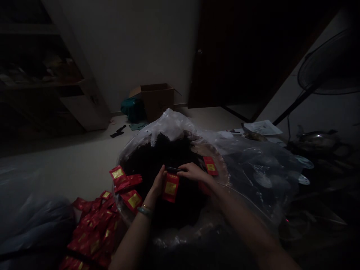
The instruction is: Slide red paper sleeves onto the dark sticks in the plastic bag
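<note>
red packet (170, 188) touches fingers of left hand (158, 183), near those of right hand (194, 172)

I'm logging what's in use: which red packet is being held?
The red packet at the centre, held in the left grip over the black heap. The other red packets lie at the heap's sides or in the lower-left pile.

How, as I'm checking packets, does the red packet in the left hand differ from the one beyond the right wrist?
The left hand grips the held packet; no hand holds the loose packet. The held packet shows over the dark heap; the loose packet lies to its right. The held packet's top leans right in view; the loose packet's leans left. Both are red with gold labels.
</note>
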The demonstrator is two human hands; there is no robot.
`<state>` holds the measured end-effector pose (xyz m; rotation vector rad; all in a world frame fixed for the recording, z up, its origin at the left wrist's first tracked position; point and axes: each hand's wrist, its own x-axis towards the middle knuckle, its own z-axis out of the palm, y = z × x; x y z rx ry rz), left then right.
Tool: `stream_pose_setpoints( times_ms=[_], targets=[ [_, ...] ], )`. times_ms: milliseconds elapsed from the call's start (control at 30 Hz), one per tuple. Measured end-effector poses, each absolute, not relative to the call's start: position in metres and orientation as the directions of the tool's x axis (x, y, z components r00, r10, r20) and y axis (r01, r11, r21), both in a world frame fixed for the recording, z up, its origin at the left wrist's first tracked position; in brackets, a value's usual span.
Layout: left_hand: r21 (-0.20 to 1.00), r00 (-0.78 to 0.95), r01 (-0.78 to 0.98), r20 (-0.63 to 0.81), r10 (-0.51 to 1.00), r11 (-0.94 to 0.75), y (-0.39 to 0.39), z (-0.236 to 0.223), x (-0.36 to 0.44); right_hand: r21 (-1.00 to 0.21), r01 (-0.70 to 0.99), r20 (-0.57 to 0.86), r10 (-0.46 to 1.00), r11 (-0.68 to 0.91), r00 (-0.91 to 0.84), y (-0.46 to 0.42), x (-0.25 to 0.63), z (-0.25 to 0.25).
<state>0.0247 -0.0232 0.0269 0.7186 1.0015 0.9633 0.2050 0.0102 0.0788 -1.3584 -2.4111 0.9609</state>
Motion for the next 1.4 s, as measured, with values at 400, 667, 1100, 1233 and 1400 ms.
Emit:
stream_pose_setpoints(
  times_ms=[400, 667, 1100, 1233, 1400],
  targets=[
    [0.935, 0.181, -0.174, -0.279, 0.943, 0.310, -0.025, 0.020, 0.023, -0.739, 0.596, -0.114, 0.814, 0.314, -0.570, 0.008, 0.207, 0.079],
    [0.940, 0.099, -0.253, -0.211, 0.972, 0.230, -0.025, 0.022, 0.025, -0.632, 0.767, -0.111, 0.968, 0.108, -0.227, 0.026, 0.229, 0.050],
    [0.961, -0.021, -0.231, -0.164, 0.986, 0.155, -0.021, 0.016, 0.025, -0.812, 0.527, 0.096, 0.948, 0.251, -0.302, 0.006, 0.173, 0.045],
    [0.972, -0.004, -0.188, -0.143, 0.990, 0.139, -0.018, 0.011, 0.021, -0.847, 0.498, 0.052, 0.961, 0.187, -0.272, 0.006, 0.166, 0.047],
    [0.978, -0.041, -0.173, -0.126, 0.991, 0.117, -0.015, 0.005, 0.020, -0.880, 0.451, 0.029, 0.963, 0.151, -0.266, 0.006, 0.172, 0.044]
  ],
)
